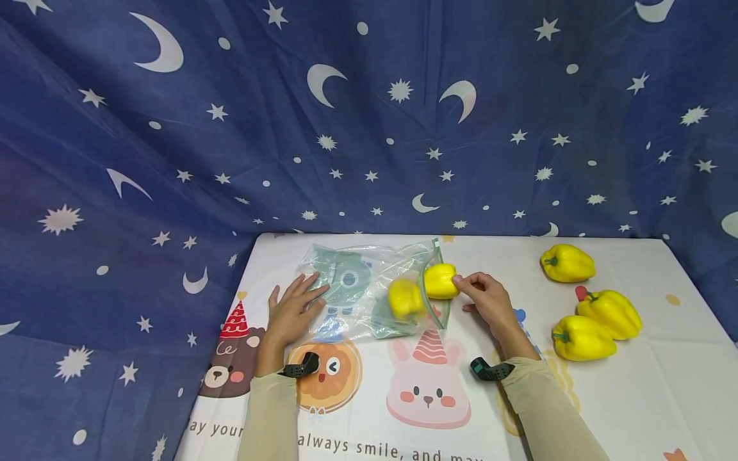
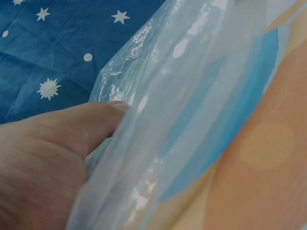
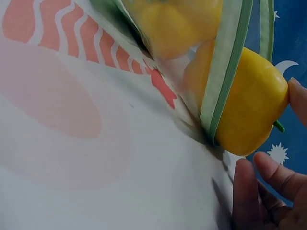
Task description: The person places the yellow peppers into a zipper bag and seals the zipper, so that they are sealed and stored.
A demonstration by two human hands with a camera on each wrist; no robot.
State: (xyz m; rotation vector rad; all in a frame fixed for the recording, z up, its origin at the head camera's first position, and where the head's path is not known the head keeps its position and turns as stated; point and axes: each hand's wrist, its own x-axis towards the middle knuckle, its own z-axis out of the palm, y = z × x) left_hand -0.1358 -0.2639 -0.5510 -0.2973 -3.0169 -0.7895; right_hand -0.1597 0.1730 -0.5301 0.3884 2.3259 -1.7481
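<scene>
A clear zip bag (image 1: pixel 377 269) with a green zip strip lies flat, its mouth facing right. One yellow bell pepper (image 1: pixel 405 299) is inside, near the mouth. Another yellow bell pepper (image 1: pixel 441 282) sits in the mouth, partly past the green strip (image 3: pixel 229 62), its green stem outward. My right hand (image 1: pixel 487 304) touches that pepper's outer end with a fingertip (image 3: pixel 298 93); other fingertips stand just beside it in the right wrist view. My left hand (image 1: pixel 295 310) rests with spread fingers on the bag's closed end; clear film (image 2: pixel 158 110) covers much of the left wrist view.
Three more yellow bell peppers lie at the right: one at the back (image 1: pixel 567 263), and two side by side, the rear one (image 1: pixel 611 314) and the front one (image 1: pixel 583 338). A white cartoon-print cloth (image 1: pixel 663 397) covers the table. A blue star-and-moon curtain (image 1: pixel 369 128) hangs behind and at the left.
</scene>
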